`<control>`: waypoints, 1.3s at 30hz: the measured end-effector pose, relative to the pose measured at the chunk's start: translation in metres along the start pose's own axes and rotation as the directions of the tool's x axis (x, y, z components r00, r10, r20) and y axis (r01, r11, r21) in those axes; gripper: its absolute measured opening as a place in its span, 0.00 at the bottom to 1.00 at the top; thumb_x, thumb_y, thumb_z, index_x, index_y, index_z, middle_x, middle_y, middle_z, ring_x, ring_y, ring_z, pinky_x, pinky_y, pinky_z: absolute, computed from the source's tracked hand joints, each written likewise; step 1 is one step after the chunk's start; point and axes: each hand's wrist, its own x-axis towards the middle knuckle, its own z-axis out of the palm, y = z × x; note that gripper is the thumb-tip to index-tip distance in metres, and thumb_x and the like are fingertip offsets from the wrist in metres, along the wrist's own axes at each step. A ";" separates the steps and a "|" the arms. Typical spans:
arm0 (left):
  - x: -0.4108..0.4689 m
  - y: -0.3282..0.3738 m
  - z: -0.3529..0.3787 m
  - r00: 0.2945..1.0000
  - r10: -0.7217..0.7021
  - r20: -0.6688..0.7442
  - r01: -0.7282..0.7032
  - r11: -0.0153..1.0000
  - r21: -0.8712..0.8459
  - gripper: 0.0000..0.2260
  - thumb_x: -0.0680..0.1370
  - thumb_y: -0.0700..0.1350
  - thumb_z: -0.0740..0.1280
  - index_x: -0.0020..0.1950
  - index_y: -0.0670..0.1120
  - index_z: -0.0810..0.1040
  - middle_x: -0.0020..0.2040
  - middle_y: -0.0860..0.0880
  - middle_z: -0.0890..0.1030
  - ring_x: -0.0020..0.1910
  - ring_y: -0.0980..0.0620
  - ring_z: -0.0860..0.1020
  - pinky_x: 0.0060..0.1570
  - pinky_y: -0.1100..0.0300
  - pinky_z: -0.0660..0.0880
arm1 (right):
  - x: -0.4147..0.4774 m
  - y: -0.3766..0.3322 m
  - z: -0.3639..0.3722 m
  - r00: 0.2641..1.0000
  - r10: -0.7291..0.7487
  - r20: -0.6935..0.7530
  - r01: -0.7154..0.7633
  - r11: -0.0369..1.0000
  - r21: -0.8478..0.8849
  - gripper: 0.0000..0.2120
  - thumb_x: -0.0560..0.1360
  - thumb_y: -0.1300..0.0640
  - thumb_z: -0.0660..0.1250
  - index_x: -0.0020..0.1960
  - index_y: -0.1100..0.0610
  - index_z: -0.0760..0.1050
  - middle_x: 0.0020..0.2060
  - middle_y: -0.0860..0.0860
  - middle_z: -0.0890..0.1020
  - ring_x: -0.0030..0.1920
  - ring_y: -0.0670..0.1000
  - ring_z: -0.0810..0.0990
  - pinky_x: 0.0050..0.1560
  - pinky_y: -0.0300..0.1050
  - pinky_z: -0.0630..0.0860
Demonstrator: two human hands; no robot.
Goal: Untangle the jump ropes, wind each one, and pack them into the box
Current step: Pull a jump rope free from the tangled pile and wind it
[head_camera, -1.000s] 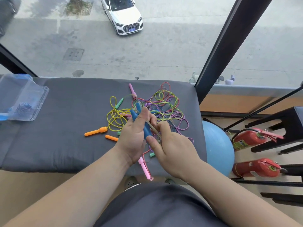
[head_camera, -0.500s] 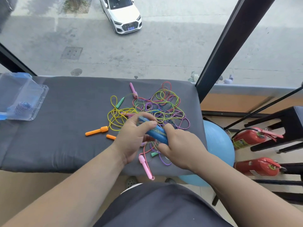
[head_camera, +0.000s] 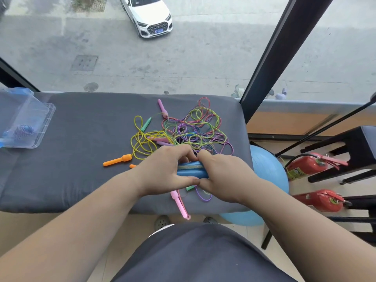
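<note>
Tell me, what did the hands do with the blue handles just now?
The blue handles turned from pointing away to lying sideways. The right hand now grips them too, beside the left hand. Tangled ropes, orange handle and box stayed put.

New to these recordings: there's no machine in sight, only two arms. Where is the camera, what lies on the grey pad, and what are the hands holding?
There is no robot here. A person works with bare hands, and the one camera sits on their head, looking forward and down, so the arms reach in from the bottom of the picture. The left hand and right hand both grip the blue handles of a jump rope, held together. Behind them on the grey cushion lies a tangle of coloured ropes, with an orange handle and a pink handle sticking out. The clear plastic box at far left holds something blue and coiled.
</note>
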 end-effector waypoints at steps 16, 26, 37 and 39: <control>-0.001 -0.012 0.012 0.930 -0.332 -0.157 0.239 0.871 -0.429 0.18 0.62 0.55 0.81 0.43 0.50 0.78 0.51 0.45 0.85 0.52 0.42 0.84 0.55 0.38 0.79 | -0.019 0.037 0.004 0.983 0.009 -0.184 0.032 0.975 0.219 0.16 0.83 0.46 0.53 0.47 0.53 0.73 0.34 0.46 0.76 0.39 0.54 0.75 0.40 0.51 0.70; 0.004 0.004 0.008 0.948 -0.317 0.022 0.233 0.647 -0.726 0.12 0.70 0.34 0.77 0.47 0.42 0.76 0.44 0.50 0.85 0.43 0.43 0.78 0.34 0.56 0.75 | -0.015 0.049 0.024 0.946 -0.181 -0.269 0.212 0.973 0.091 0.08 0.82 0.48 0.52 0.45 0.47 0.62 0.37 0.44 0.68 0.37 0.49 0.66 0.36 0.45 0.65; 0.000 0.001 0.011 0.941 -0.224 0.253 0.314 0.856 -0.411 0.13 0.68 0.42 0.80 0.45 0.49 0.78 0.47 0.49 0.86 0.46 0.51 0.82 0.54 0.47 0.78 | 0.027 0.047 -0.015 0.956 -0.278 0.091 0.289 0.945 -0.151 0.09 0.83 0.53 0.56 0.44 0.51 0.64 0.38 0.47 0.71 0.41 0.55 0.72 0.42 0.52 0.70; 0.001 -0.002 0.009 0.942 -0.248 0.227 0.310 0.900 -0.306 0.13 0.66 0.47 0.80 0.44 0.54 0.79 0.46 0.49 0.86 0.47 0.45 0.83 0.55 0.43 0.80 | 0.027 0.040 -0.019 0.958 -0.256 0.130 0.274 0.951 -0.143 0.10 0.83 0.51 0.55 0.43 0.52 0.65 0.37 0.48 0.72 0.40 0.55 0.72 0.42 0.51 0.70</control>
